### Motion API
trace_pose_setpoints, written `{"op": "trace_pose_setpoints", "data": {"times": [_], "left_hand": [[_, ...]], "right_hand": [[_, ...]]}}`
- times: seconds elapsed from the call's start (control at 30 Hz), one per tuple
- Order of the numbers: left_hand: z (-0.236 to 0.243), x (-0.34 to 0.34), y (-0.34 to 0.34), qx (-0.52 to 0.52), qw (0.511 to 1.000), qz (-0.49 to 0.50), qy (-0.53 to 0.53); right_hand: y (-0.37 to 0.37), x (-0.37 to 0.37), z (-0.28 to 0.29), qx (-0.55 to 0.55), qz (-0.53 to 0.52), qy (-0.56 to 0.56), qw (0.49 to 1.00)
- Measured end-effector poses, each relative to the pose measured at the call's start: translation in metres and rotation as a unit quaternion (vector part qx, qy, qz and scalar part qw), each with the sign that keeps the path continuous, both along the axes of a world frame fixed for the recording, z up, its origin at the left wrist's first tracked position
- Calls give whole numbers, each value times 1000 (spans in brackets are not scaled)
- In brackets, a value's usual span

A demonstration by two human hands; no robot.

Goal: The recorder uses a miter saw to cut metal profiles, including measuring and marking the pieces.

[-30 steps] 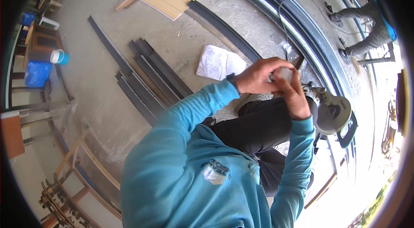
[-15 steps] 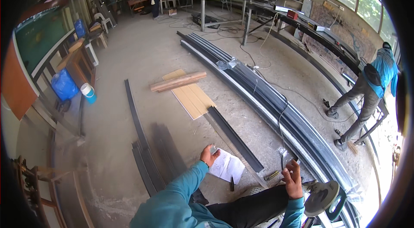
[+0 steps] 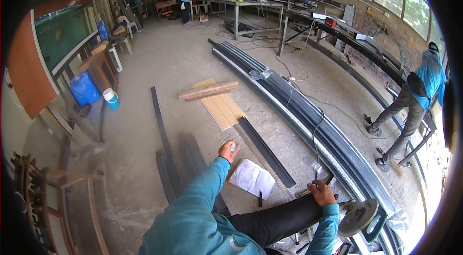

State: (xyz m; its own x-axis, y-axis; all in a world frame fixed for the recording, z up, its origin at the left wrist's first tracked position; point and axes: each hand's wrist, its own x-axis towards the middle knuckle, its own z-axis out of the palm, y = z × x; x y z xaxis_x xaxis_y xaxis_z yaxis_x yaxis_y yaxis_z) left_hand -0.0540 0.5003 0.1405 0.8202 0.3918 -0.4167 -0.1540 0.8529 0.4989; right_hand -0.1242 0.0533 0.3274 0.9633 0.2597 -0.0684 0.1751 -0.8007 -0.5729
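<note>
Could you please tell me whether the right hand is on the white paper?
No, the right hand is at the knee, with the paper to its left.

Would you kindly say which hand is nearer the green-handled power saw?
Right: the right hand, at the knee, is beside the saw; the left hand is well to its left.
</note>
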Motion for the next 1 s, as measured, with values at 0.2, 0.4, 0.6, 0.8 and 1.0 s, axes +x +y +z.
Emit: {"op": "trace_pose_setpoints", "data": {"times": [0.2,0.4,0.6,0.8,1.0], "left_hand": [[0,-9,-9,23,1000,3,-3],[29,2,2,81,996,-10,-38],[16,-3,3,49,999,-16,-16],[-4,-8,-14,5,999,-38,37],[3,0,-26,8,998,-44,50]], "right_hand": [[13,-3,1,7,3,-9,1000],[20,-3,1,27,-2,-30,999],[12,0,-2,12,-22,-39,999],[-3,-9,-1,15,-26,-39,999],[-3,-16,7,21,-41,-32,998]]}}
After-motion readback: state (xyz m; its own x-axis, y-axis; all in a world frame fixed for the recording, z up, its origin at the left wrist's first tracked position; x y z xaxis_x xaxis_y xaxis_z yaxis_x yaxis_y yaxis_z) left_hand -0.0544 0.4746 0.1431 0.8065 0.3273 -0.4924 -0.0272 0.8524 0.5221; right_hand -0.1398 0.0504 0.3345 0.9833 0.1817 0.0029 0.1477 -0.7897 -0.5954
